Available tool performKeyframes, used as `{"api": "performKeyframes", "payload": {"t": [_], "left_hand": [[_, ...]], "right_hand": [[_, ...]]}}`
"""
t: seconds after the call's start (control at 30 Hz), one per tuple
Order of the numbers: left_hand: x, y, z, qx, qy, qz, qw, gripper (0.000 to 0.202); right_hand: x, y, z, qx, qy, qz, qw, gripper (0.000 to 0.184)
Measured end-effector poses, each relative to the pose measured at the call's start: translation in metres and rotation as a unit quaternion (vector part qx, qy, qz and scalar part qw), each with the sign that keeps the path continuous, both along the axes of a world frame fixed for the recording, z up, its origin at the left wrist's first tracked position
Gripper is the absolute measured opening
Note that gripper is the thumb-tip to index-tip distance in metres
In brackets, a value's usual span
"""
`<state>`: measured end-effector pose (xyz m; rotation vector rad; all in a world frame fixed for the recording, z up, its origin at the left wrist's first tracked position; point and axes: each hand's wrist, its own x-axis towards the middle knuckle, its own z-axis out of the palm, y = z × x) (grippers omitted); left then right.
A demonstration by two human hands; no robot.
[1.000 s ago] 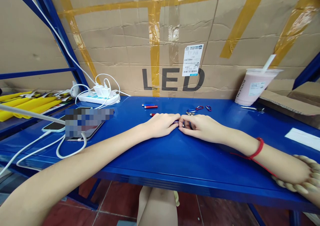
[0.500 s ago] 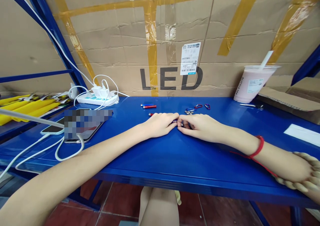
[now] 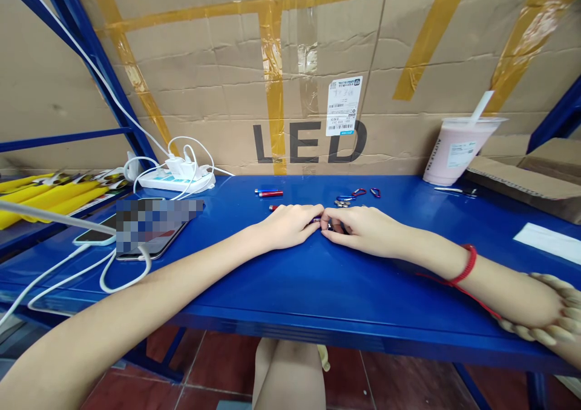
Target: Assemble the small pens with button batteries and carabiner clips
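My left hand (image 3: 290, 224) and my right hand (image 3: 358, 228) rest on the blue table (image 3: 290, 289) with their fingertips meeting over a small dark object (image 3: 318, 221). Both hands have their fingers curled and pinched around it. A red end sticks out behind my left hand at its far side (image 3: 272, 207). What exactly the fingers grip is too small to name. Just beyond the hands lie a blue and a red small cylinder (image 3: 269, 193), several small metal rings (image 3: 341, 203) and blue and red carabiner clips (image 3: 363, 193).
Two phones (image 3: 145, 231) on white cables lie at the left, with a white power strip (image 3: 177, 180) behind. A pink drink cup (image 3: 456, 150) with a straw stands at the back right beside cardboard (image 3: 521, 180). A white paper (image 3: 547, 240) lies at the right. A taped LED carton (image 3: 308, 83) forms the back wall.
Both hands have stayed together at the same spot, with only slight finger movement. The view has shifted a little.
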<state>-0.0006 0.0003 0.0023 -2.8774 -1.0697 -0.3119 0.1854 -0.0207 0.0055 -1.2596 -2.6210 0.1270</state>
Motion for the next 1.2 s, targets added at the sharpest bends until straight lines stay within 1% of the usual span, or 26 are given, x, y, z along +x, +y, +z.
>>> {"api": "performKeyframes", "payload": {"t": [0.3,0.47,0.63,0.83,1.0,1.2], "left_hand": [[0.0006,0.0001,-0.0011,0.002,0.004,0.007,1.000,0.019],[0.0014,-0.0010,-0.0012,-0.003,0.006,0.018,1.000,0.023],[0.0018,-0.0027,0.0001,-0.009,0.004,0.023,1.000,0.023],[0.0020,-0.0041,0.0015,-0.020,-0.001,0.019,1.000,0.021],[0.0017,-0.0042,0.0021,-0.023,-0.007,0.016,1.000,0.021],[0.0008,-0.0025,0.0004,-0.024,-0.013,0.007,1.000,0.021]], "right_hand": [[0.0007,0.0029,-0.0036,-0.001,0.017,-0.002,1.000,0.018],[0.0010,0.0045,-0.0054,-0.006,0.033,-0.017,0.999,0.018],[0.0004,0.0052,-0.0058,-0.006,0.038,-0.030,0.999,0.016],[-0.0007,0.0047,-0.0057,-0.002,0.051,-0.042,0.998,0.018],[-0.0013,0.0045,-0.0064,0.012,0.080,-0.057,0.995,0.016],[-0.0011,0.0042,-0.0067,0.008,0.077,-0.067,0.995,0.016]]}}
